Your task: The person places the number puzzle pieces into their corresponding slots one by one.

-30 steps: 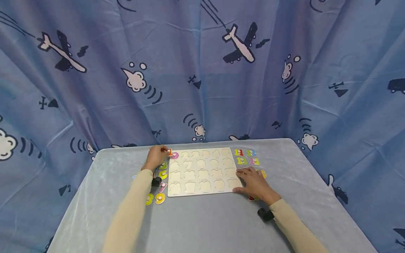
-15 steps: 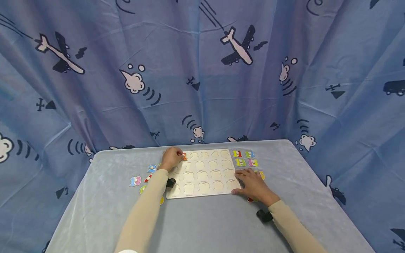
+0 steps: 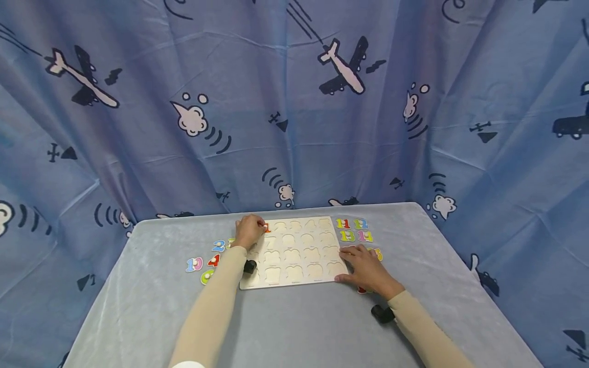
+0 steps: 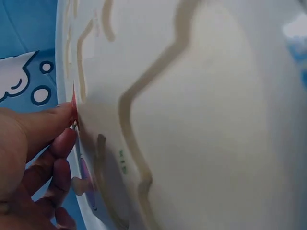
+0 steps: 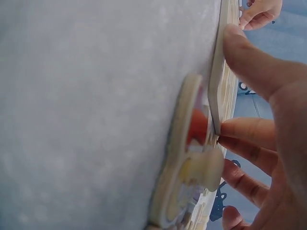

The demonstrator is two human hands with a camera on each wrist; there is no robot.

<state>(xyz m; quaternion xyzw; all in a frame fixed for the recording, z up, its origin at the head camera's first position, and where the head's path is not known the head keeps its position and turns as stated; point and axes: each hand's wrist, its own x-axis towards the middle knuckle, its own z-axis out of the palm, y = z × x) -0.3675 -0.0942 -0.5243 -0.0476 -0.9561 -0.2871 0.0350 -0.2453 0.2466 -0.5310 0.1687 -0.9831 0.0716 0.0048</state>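
Observation:
My left hand (image 3: 249, 231) pinches a red-orange number 1 puzzle piece (image 3: 267, 228) at the back row of the wooden number board (image 3: 294, 255). Seen from the left wrist, thumb and forefinger hold the thin red edge of the piece against the board. Close by is a purple piece with a knob (image 4: 86, 178), hidden by the hand in the head view. My right hand (image 3: 368, 268) rests at the board's front right corner, thumb on the front edge and spread fingers touching the right side. Most recesses in sight are bare.
Left of the board lie number pieces such as a blue 2 (image 3: 218, 246), a red 4 (image 3: 213, 260) and a 10 (image 3: 194, 264). At right are 11 (image 3: 343, 223), 12 (image 3: 361, 224) and others, some partly under my right hand. A blue curtain (image 3: 294, 102) hangs behind the table.
My left hand has carried the number 1 piece rightward from the board's back left corner to the back-row recess, then stayed nearly still. My right hand has kept its place on the board.

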